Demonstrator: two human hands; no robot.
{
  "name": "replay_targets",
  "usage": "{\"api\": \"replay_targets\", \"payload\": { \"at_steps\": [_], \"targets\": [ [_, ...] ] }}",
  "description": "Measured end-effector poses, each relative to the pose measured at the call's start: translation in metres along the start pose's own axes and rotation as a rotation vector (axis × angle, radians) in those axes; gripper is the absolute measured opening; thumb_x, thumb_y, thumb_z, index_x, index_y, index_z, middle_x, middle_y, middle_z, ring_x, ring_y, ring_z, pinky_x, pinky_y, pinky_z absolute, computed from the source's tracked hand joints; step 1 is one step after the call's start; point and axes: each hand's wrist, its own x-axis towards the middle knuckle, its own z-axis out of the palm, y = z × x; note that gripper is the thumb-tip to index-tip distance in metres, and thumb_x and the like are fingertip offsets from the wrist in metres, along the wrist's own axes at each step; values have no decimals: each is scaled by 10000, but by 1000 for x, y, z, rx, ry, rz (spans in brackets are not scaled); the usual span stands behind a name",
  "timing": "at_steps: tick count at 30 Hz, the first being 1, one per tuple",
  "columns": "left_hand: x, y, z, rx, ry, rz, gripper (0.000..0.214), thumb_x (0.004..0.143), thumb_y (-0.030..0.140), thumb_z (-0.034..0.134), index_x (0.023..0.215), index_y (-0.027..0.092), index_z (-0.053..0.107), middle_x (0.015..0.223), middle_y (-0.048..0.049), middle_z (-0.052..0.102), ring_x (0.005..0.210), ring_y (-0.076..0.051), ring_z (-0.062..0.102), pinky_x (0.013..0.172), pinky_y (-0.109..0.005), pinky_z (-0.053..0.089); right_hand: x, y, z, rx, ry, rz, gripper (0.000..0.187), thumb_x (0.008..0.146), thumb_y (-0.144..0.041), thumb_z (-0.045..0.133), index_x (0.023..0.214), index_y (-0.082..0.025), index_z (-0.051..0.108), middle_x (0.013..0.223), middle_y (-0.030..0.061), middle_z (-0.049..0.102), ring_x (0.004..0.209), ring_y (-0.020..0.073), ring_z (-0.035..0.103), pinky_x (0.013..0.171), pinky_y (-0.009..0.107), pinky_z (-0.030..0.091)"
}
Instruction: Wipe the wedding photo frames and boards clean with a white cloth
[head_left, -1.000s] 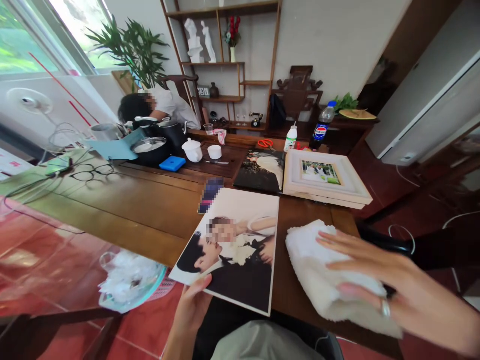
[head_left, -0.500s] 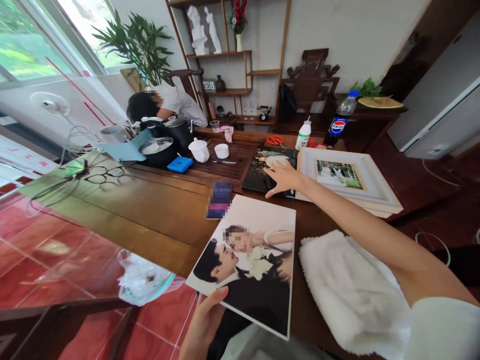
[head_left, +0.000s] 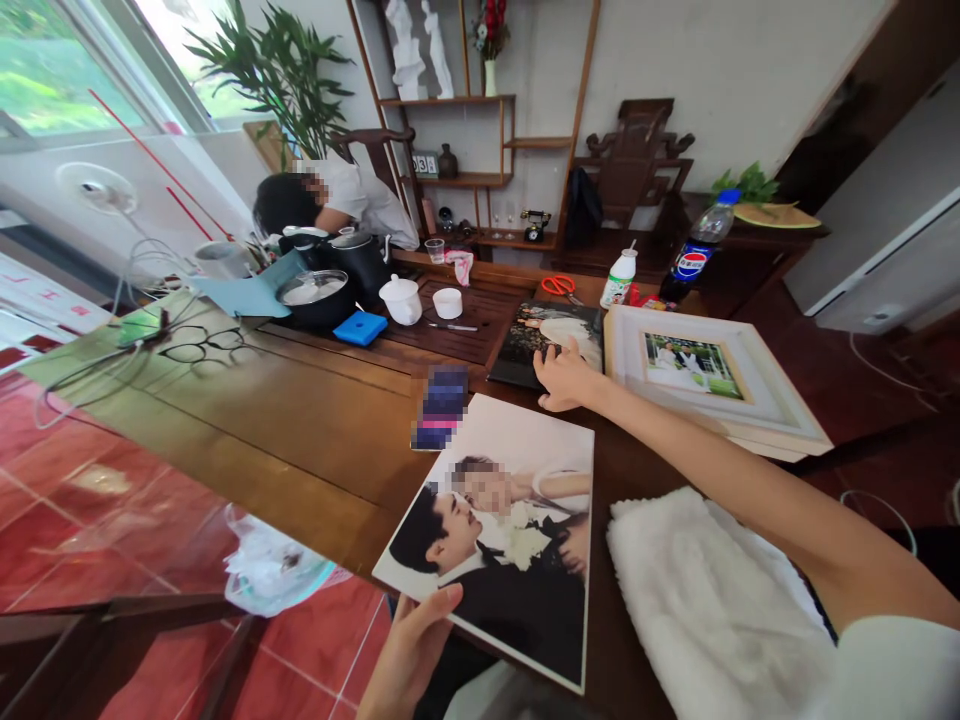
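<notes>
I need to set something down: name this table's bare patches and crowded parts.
Widest: the table between eyeglasses, blue box and phone. A narrow strip lies between the held photo and towel. Crowded: around black kettle and white pot, and around dark photo, framed picture and cola bottle.

Toward two o'clock of the view, the cola bottle [head_left: 699, 248] carries the round Pepsi emblem. Near eleven o'clock, the block calendar [head_left: 425, 164] shows 0 and 3; its third sign is unclear. At nine o'clock, red characters on the white panel [head_left: 45, 305] cannot be read surely.
</notes>
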Motion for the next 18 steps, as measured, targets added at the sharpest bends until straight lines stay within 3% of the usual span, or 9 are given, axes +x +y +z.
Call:
{"api": "replay_targets", "payload": {
  "at_steps": [5,9,14,18],
  "targets": [
    [0,5,12,15,38,-10,709,453,144,846,1138,193,670,954,-78,746,1039,-365,643,897,-428,553,-3,-4,-5,24,129,123,613,804,-312,522,1296,48,454,1092,280,631,938,346,624,1011,625,231],
    [2,5,15,22,8,16,687,483,167,849,1145,186,665,995,-88,738,1033,-358,648,914,-426,543,-4,-2,-13,12,236,171,467,835,-136,449,1277,13,478,1052,238,658,934,310,626,1037,595,205],
    [7,13,21,59,-127,11,625,547,184,845,1145,173,665,1045,-103,723,1068,-345,634,931,-404,534,-11,24,-45,49,379,192,340,831,-38,409,1136,-42,559,968,178,695,879,268,641,999,503,299],
    [17,23,32,106,-213,77,550,607,203,824,1132,176,663,1001,-91,734,997,-302,673,884,-371,557,-43,50,-72,131,525,317,257,906,-146,398,1088,-92,570,906,150,703,883,292,643,838,438,428]
  ]
}}
